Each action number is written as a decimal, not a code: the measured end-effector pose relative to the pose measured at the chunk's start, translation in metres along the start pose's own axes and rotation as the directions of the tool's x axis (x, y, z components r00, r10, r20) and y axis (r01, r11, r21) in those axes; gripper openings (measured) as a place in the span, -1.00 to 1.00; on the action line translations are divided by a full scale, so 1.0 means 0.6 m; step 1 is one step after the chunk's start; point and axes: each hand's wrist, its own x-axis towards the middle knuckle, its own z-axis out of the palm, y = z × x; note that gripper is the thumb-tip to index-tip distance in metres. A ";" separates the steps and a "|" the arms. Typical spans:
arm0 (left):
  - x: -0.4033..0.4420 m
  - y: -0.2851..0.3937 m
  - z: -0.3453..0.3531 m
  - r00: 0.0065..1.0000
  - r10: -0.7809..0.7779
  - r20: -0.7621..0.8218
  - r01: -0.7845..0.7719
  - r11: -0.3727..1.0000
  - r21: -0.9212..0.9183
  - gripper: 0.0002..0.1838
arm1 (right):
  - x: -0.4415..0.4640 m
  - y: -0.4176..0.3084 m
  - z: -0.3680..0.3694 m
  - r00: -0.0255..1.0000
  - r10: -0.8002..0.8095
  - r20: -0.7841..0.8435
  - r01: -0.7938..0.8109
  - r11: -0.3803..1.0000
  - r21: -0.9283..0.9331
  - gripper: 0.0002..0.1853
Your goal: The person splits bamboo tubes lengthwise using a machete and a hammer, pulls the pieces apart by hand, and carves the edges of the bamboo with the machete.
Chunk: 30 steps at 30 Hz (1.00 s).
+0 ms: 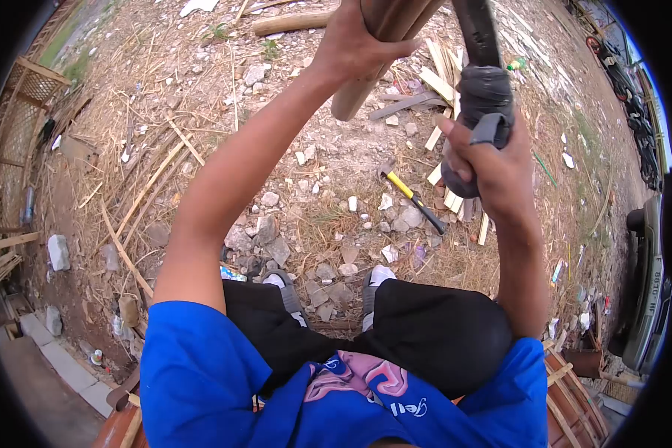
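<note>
With your left grip point(358, 51) curled round the wooden poles point(399, 19) above the ground point(287, 145) and your right grip point(496, 168) wrapped round a taped handle point(487, 93), a loosened left hold could let the poles slip.

Blue shirt point(328, 414): "ell" legible; vehicle plate point(655, 287): characters blurred.

Looks smooth, matt and wood-like along the pole point(353, 97) | wrinkled, glossy and plastic-like in the wrap point(487, 88) around the shaft point(476, 33) | metallic at the head, plastic-looking along the handle of the hammer point(407, 193) | matt cloth for T-shirt point(201, 366) and trousers point(440, 328) | rough, raw wood for slats point(437, 84) | gritty stone for rubble point(265, 230)
</note>
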 end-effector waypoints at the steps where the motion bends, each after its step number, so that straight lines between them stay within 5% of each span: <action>1: -0.045 -0.077 0.008 0.994 -0.081 0.075 0.075 0.994 0.086 0.15 | 0.016 0.051 -0.003 0.998 0.049 -0.025 -0.052 0.987 -0.150 -0.64; 2: -0.091 -0.138 0.020 0.975 -0.164 0.151 0.136 0.974 0.179 0.30 | 0.033 0.101 -0.005 0.994 0.097 -0.051 -0.108 0.949 -0.295 -0.60; 4: -0.143 -0.193 0.032 0.916 -0.268 0.297 0.195 0.947 0.254 0.38 | 0.042 0.084 -0.007 0.986 0.162 -0.048 -0.166 0.979 -0.114 -0.57; 5: -0.149 -0.192 0.037 0.923 -0.182 0.339 0.119 0.973 0.198 0.37 | 0.047 0.079 -0.008 0.988 0.145 -0.048 -0.149 0.984 -0.098 -0.57; 8: -0.130 -0.187 0.056 0.925 -0.273 0.263 0.250 0.961 0.118 0.32 | 0.022 0.095 -0.013 0.978 0.206 -0.044 -0.210 0.969 -0.130 -0.58; 13: -0.123 -0.183 0.081 0.968 -0.189 0.167 0.207 0.973 -0.102 -0.03 | -0.002 0.100 -0.004 0.984 0.180 -0.017 -0.180 0.983 -0.029 -0.64; 19: -0.122 -0.176 0.088 0.931 -0.277 0.237 0.311 0.943 -0.117 0.01 | 0.001 0.090 -0.038 0.950 0.294 0.107 -0.296 0.955 0.001 -0.60; 22: -0.123 -0.184 0.096 0.972 -0.169 0.164 0.185 0.979 -0.084 -0.10 | 0.007 0.104 -0.042 0.966 0.235 0.109 -0.242 0.968 0.058 -0.61; 30: -0.127 -0.183 0.105 0.977 -0.150 0.154 0.172 0.974 -0.148 -0.10 | 0.001 0.112 -0.039 0.947 0.306 0.096 -0.316 0.942 0.117 -0.67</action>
